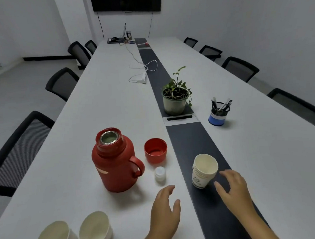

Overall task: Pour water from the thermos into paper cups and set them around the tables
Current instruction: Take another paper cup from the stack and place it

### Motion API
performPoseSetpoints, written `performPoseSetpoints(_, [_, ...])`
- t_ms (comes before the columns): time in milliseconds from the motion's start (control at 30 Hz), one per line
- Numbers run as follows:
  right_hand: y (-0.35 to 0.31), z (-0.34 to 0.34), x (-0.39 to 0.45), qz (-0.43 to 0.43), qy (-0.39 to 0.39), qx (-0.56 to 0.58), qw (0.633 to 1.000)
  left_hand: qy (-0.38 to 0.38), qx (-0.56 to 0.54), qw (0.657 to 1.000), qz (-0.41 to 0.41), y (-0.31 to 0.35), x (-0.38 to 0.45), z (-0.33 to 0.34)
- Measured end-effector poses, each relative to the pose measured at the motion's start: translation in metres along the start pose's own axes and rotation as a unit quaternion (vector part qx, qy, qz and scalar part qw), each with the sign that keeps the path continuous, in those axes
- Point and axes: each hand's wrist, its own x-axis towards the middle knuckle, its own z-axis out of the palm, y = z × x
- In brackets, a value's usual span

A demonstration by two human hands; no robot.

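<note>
Two cups (73,233) at table edge (21,208)

Red thermos (115,161), upright, uncapped, handle rightward; red cap (155,150) inverted just beside it; white stopper (160,174) nearby; nested cup stack (204,170) on dark strip; two cups (75,233) at near edge.

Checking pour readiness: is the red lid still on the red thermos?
No: the red handled thermos stands with its steel mouth open, and the round red lid sits upturned on the white table beside it.
</note>
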Motion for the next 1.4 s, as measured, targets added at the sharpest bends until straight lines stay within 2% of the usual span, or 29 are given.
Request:
performPoseSetpoints(133, [0.026,0.012,0.043,-0.051,-0.124,-0.007,0.991,-0.029,-0.023,0.998,-0.046,0.006,0.024,0.035])
performPoseSetpoints(200, [0.034,0.017,0.055,-0.09,-0.159,0.002,0.983,-0.033,-0.038,0.997,-0.063,0.009,0.033,0.047])
performPoseSetpoints(400, [0.028,0.006,0.067,-0.201,-0.175,0.055,0.962,-0.036,-0.116,0.991,-0.059,0.04,0.057,0.053])
performPoseSetpoints(467, [0.023,0.003,0.068,-0.214,-0.179,0.056,0.959,-0.063,-0.133,0.988,-0.042,0.058,0.066,0.047])
performPoseSetpoints(567, [0.02,0.002,0.067,-0.217,-0.189,0.051,0.956,-0.067,-0.139,0.987,-0.034,0.073,0.073,0.045])
performPoseSetpoints(833, [0.028,0.013,0.052,-0.264,-0.158,0.079,0.948,-0.037,-0.142,0.989,-0.01,0.076,0.064,0.046])
performPoseSetpoints(967, [0.01,-0.012,0.057,-0.263,-0.13,0.17,0.941,-0.044,-0.131,0.99,0.001,0.081,0.065,0.043])
performPoseSetpoints(1067, [0.003,-0.037,0.07,-0.231,-0.109,0.212,0.943,-0.047,-0.125,0.991,-0.01,0.083,0.065,0.042])
performPoseSetpoints(1200, [0.008,-0.056,0.079,-0.175,-0.064,0.205,0.961,-0.055,-0.114,0.992,-0.012,0.088,0.067,0.044])
performPoseSetpoints(1300, [0.0,-0.073,0.071,-0.18,-0.033,0.179,0.967,-0.047,-0.085,0.995,-0.032,0.084,0.066,0.043])
performPoseSetpoints(1400, [-0.014,-0.086,0.047,-0.199,-0.034,0.176,0.963,-0.006,-0.124,0.99,-0.07,0.071,0.037,0.031])
